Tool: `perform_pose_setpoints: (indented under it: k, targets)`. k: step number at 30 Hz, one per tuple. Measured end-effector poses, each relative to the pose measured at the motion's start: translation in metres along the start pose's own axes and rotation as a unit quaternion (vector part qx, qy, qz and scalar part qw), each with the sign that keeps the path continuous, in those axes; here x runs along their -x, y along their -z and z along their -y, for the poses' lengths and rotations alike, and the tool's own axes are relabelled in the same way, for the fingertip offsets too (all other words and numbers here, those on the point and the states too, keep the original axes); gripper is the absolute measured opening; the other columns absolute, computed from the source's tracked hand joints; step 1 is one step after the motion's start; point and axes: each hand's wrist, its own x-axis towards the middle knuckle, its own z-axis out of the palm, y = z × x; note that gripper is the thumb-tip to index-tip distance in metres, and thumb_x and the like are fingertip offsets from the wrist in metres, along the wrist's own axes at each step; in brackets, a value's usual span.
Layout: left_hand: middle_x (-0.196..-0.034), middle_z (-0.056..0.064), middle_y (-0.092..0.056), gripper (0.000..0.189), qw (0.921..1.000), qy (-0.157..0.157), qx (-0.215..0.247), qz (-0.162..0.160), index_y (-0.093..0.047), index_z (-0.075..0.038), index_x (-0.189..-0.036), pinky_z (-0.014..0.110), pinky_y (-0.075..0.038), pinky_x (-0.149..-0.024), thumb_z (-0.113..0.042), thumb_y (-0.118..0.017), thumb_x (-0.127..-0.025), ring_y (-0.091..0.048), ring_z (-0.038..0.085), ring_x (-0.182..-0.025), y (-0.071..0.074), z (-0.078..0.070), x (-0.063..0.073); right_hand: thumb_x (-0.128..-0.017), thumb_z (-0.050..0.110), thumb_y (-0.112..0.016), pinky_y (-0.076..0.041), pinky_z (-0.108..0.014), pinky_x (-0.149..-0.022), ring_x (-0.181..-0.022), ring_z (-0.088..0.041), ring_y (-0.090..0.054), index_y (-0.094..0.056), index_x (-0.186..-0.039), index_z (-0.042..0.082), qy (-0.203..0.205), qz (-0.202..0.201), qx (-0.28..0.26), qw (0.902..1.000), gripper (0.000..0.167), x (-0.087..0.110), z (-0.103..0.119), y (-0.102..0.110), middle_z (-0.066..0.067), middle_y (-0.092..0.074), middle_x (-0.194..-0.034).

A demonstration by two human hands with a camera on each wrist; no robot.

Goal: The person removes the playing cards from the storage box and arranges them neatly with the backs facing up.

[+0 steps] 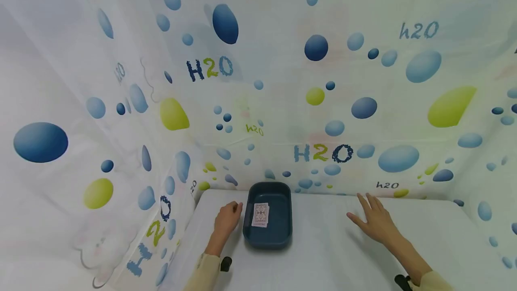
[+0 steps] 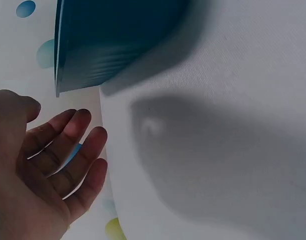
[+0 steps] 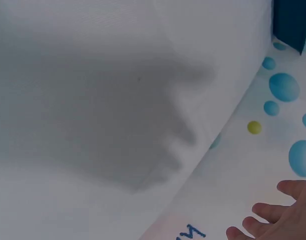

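A dark teal rectangular tray (image 1: 280,219) stands on the white table, with playing cards (image 1: 260,214) lying face down on the left part of its floor. Just left of the tray is my left hand (image 1: 228,217), holding nothing. In the left wrist view the left hand (image 2: 63,165) has its fingers loosely bent, apart from the tray wall (image 2: 113,45). Well to the right of the tray, my right hand (image 1: 375,221) is over the table with fingers spread and nothing in it. The right wrist view shows the same right hand (image 3: 282,215) at the lower right, fingers apart.
The white table (image 1: 323,237) ends at a back edge behind the tray. A white curtain (image 1: 274,66) printed with blue and green drops and H2O lettering hangs behind it and along both sides. A tray corner (image 3: 291,22) appears at the top of the right wrist view.
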Motion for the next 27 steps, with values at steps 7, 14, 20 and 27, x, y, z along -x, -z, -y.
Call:
perform_pose_setpoints:
  k: [7, 14, 20, 27]
  targets:
    - [-0.071, 0.003, -0.058, 0.032, 0.9992, 0.019, 0.001, 0.035, -0.065, -0.010, -0.083, 0.031, -0.039, -0.055, -0.034, -0.056, -0.102, -0.050, 0.017, -0.061, -0.006, -0.003, -0.003, -0.095, 0.053, -0.062, -0.033, -0.074, -0.102, -0.138, -0.057, -0.032, -0.037, -0.148, -0.005, 0.017, -0.007, -0.009, 0.9998, 0.082, -0.010, 0.021, -0.012, -0.037, -0.034, -0.151]
    - [-0.069, 0.001, -0.056, 0.034, 0.9987, 0.020, 0.004, 0.048, -0.062, -0.011, -0.079, 0.030, -0.037, -0.054, -0.036, -0.056, -0.102, -0.049, 0.015, -0.061, -0.009, -0.008, -0.005, -0.095, 0.054, -0.061, -0.033, -0.074, -0.102, -0.139, -0.056, -0.033, -0.038, -0.148, -0.004, 0.030, -0.009, -0.012, 0.9994, 0.082, -0.020, 0.039, -0.020, -0.035, -0.035, -0.151]
    - [-0.065, 0.000, -0.054, 0.036, 0.9992, 0.010, 0.013, 0.038, -0.059, -0.012, -0.074, 0.030, -0.035, -0.052, -0.035, -0.056, -0.102, -0.048, 0.015, -0.058, -0.014, -0.009, -0.003, -0.096, 0.056, -0.059, -0.033, -0.072, -0.104, -0.140, -0.056, -0.033, -0.036, -0.150, -0.003, 0.040, 0.003, -0.021, 0.9990, 0.083, -0.029, 0.056, -0.030, -0.035, -0.033, -0.153]
    - [-0.063, 0.001, -0.053, 0.035, 0.9996, -0.007, 0.011, 0.026, -0.057, -0.012, -0.071, 0.030, -0.034, -0.050, -0.029, -0.057, -0.101, -0.047, 0.016, -0.056, -0.017, -0.009, -0.002, -0.095, 0.056, -0.060, -0.031, -0.072, -0.106, -0.142, -0.053, -0.032, -0.036, -0.151, -0.001, 0.056, 0.019, -0.048, 0.9971, 0.083, -0.043, 0.083, -0.040, -0.031, -0.032, -0.156]
